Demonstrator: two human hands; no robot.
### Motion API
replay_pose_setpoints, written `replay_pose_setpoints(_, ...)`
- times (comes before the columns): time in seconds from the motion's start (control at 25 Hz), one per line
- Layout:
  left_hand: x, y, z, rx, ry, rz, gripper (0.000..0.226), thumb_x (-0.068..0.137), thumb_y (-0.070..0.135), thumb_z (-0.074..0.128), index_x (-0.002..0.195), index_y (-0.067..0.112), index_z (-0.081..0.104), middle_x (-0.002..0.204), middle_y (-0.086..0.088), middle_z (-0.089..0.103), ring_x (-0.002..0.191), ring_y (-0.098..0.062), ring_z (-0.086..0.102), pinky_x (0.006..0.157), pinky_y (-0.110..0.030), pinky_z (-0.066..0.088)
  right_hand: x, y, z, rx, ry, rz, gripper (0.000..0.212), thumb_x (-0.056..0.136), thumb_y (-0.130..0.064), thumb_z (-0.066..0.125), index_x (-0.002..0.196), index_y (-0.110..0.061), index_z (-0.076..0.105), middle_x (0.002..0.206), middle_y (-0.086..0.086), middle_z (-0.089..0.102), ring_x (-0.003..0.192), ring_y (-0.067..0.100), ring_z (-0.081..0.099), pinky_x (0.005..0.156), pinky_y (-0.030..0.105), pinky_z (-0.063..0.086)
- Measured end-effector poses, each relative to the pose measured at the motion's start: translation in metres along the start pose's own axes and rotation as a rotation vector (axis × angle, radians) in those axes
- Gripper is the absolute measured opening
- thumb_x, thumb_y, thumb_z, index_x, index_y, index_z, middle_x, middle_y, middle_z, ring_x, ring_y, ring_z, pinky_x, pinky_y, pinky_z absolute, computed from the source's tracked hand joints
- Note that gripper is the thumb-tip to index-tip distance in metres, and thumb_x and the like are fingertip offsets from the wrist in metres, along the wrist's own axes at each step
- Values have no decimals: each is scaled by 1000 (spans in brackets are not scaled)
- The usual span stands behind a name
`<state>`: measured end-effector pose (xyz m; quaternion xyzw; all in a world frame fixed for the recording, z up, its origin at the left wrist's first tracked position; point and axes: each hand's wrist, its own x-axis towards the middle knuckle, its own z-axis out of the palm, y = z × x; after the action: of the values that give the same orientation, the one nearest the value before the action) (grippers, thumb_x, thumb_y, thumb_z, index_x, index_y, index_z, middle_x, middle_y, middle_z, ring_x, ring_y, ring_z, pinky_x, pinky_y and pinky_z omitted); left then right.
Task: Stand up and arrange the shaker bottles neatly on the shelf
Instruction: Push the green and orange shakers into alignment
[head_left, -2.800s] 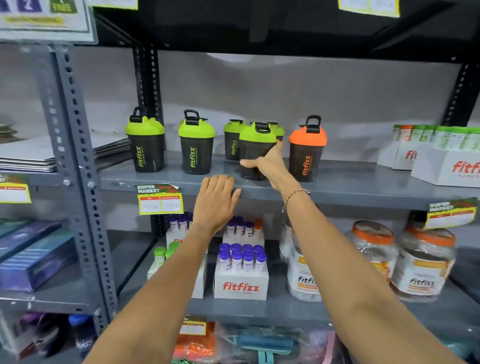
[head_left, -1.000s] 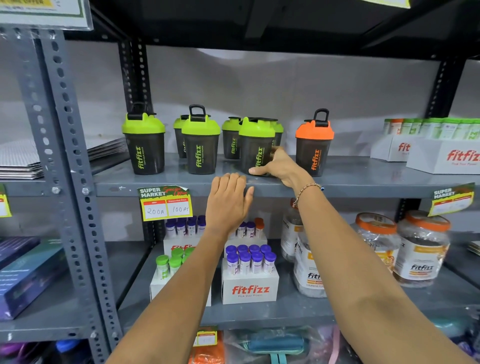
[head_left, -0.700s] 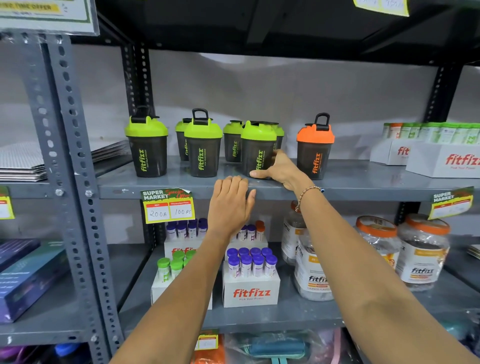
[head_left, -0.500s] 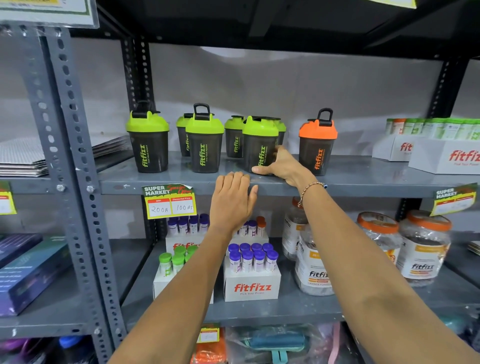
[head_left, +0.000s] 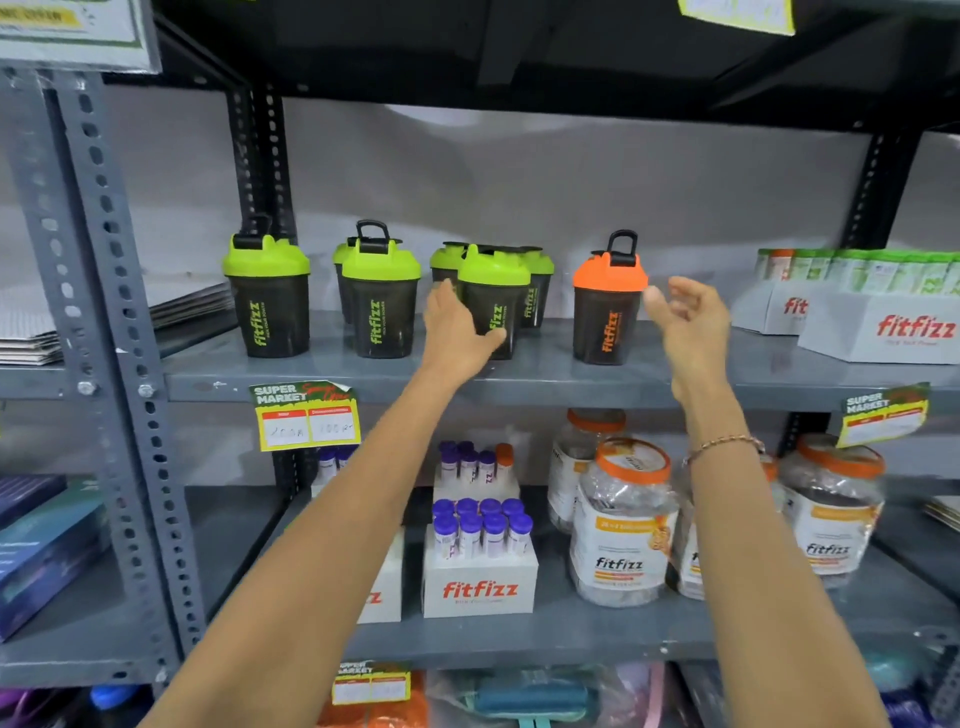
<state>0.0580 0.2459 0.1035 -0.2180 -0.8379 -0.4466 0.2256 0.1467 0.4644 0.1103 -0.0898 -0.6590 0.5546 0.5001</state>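
Centre frame, grey metal shelf (head_left: 545, 374): green-lidded dark plastic shaker bottle (head_left: 493, 301) upright, left hand (head_left: 457, 332) wrapped on its side. Right hand (head_left: 685, 327) open, empty, beside orange-lidded shaker bottle (head_left: 608, 306). Risk: sideways knock topples neighbours crowded behind.

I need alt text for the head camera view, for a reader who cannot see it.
Two bare hands reach to a grey metal shelf of upright shaker bottles: the left hand touches a green-lidded bottle, and the open right hand nears the orange-lidded bottle.
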Motion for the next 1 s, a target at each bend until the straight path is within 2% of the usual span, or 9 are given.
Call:
replay_pose_setpoints(0.08,9,1,0,-73,-70,-162,96,73,24,82,142,-5,22,148,-19,32,139,-31,28,115,-39,25,23,10,-10,-147,-326,148,73,83,-18,73,144,-7,34,148,8,42,133,21,42,113,37,34)
replay_pose_setpoints(0.12,12,0,-2,-136,-105,-211,89,72,19,84,137,-4,27,142,-16,40,134,-28,36,111,-34,31,30,13,-10,-180,-477,195,78,81,-11,74,146,-5,29,148,8,41,133,22,41,113,39,34)
replay_pose_setpoints(0.2,13,3,-2,-267,-182,-249,64,73,3,80,122,3,39,122,-6,54,113,-17,51,91,-24,40,43,17,-10,-152,-683,242,73,79,4,71,141,-3,34,130,6,57,121,21,51,105,39,43)
replay_pose_setpoints(0.28,14,5,-2,-292,-226,-230,55,73,-5,77,119,5,50,112,-4,61,102,-16,56,84,-24,41,49,21,-8,-143,-775,242,65,78,11,69,135,-3,42,118,5,64,114,21,57,92,32,49)
replay_pose_setpoints(0.4,17,2,0,-274,-212,-243,50,71,-3,79,115,7,56,111,-6,65,98,-18,60,88,-30,46,58,34,-4,-133,-819,224,64,76,10,71,134,-2,47,124,11,64,112,20,61,98,37,50)
replay_pose_setpoints(0.56,21,5,8,-237,-188,-259,35,71,-1,80,96,13,60,101,-6,66,92,-18,60,86,-30,47,66,42,-6,-84,-815,245,64,73,8,75,130,-4,51,122,10,67,114,23,62,101,41,48)
replay_pose_setpoints(0.72,25,22,33,-244,-210,-241,40,70,-3,80,102,11,61,104,-3,67,93,-16,61,85,-27,47,80,49,-25,-87,-804,230,58,74,8,74,126,-7,54,118,8,67,112,22,62,100,39,49)
replay_pose_setpoints(0.84,30,28,56,-233,-232,-222,43,67,0,83,105,8,64,108,-5,70,99,-18,64,95,-33,49,93,58,-42,-99,-765,234,59,74,5,75,127,-8,53,123,9,65,117,23,61,102,41,47)
replay_pose_setpoints(1.0,28,31,68,-233,-192,-211,42,69,4,83,99,17,58,108,-4,68,100,-17,63,92,-29,47,101,62,-48,-130,-789,232,66,72,-2,79,131,-10,52,127,7,65,119,23,60,104,46,46)
